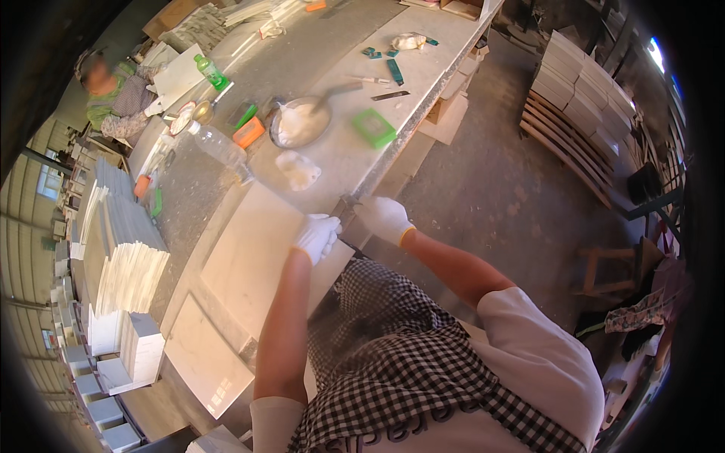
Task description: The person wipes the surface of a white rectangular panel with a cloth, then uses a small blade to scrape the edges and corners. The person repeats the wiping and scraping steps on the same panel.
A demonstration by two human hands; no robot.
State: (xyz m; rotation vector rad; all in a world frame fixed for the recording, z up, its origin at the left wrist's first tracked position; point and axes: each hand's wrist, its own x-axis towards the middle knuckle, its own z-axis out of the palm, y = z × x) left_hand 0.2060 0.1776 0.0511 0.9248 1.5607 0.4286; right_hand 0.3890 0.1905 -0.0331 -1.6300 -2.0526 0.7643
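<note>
Tile, broad and pale, lies flat on the long desk, its near right part under the person's arm. Beyond the desk's right edge, white blocks are piled on a wooden pallet on the floor. To the left stands a tall row of slabs, and across the desk sits another person. A second tile lies near the first, at its lower left. Past the first tile's far edge, things crowd the desk: a round bowl with white paste in it, and a clear bottle lying with its base near the tile's far corner. At the tile's right side is the gloved left hand, fingers curled; I cannot tell whether its grip pinches anything. The gloved right hand is at the desk's edge, its grip drawn in around something too blurred to name, so whether it is pinched I cannot tell. Smaller still are a green bottle, a green block, a splat of paste between bowl and tile, an orange block and a thin dark strip.
</note>
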